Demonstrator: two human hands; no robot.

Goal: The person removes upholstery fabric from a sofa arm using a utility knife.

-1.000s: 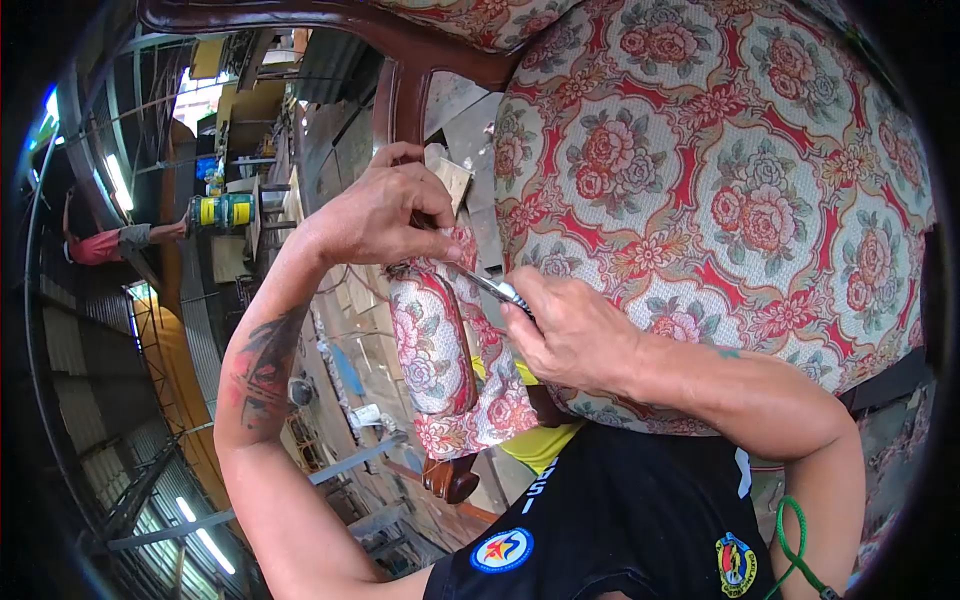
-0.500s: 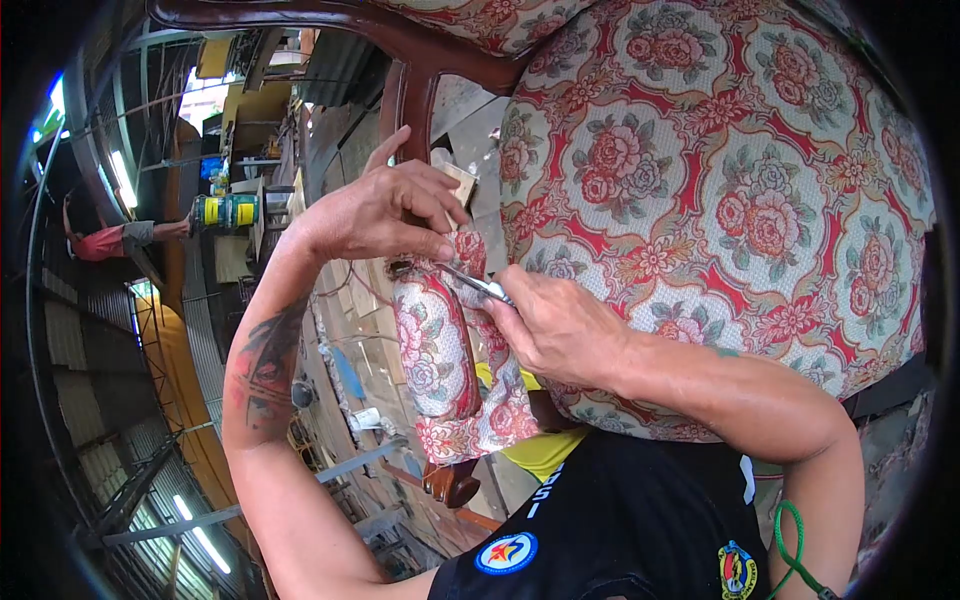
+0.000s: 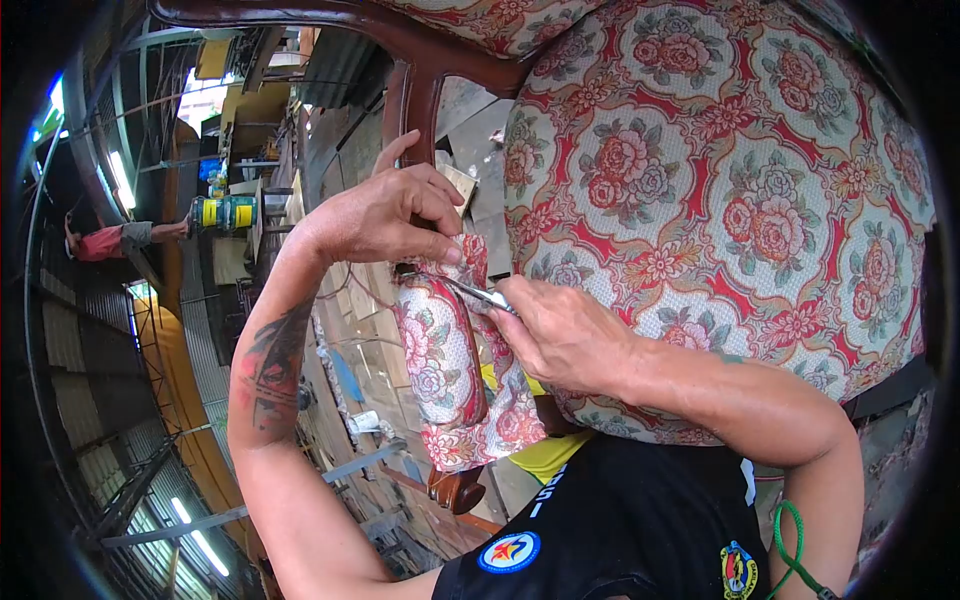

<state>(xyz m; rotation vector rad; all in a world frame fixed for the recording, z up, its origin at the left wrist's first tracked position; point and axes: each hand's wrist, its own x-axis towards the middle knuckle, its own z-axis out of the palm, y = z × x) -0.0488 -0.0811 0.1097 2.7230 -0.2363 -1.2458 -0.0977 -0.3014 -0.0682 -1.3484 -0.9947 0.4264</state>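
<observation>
My left hand, on the tattooed arm, pinches the upper end of a floral fabric piece between thumb and fingers. My right hand is closed on a slim metal tool, whose thin tip points left and lies over the fabric just below my left thumb. The tool looks like scissors, but its handle is hidden in my palm. The fabric lies along a padded armrest in matching rose pattern. Its lower end hangs loose over the carved wooden arm end.
A large cushioned seat fills the right side, beside the brown wooden chair frame. Far left, another person stands near green containers with yellow labels. A white cup-like object lies on the floor at lower left.
The tool's tip has moved left, farther across the fabric near my left thumb. The armrest and loose fabric appear slightly lower and to the right. Both hands keep their hold.
</observation>
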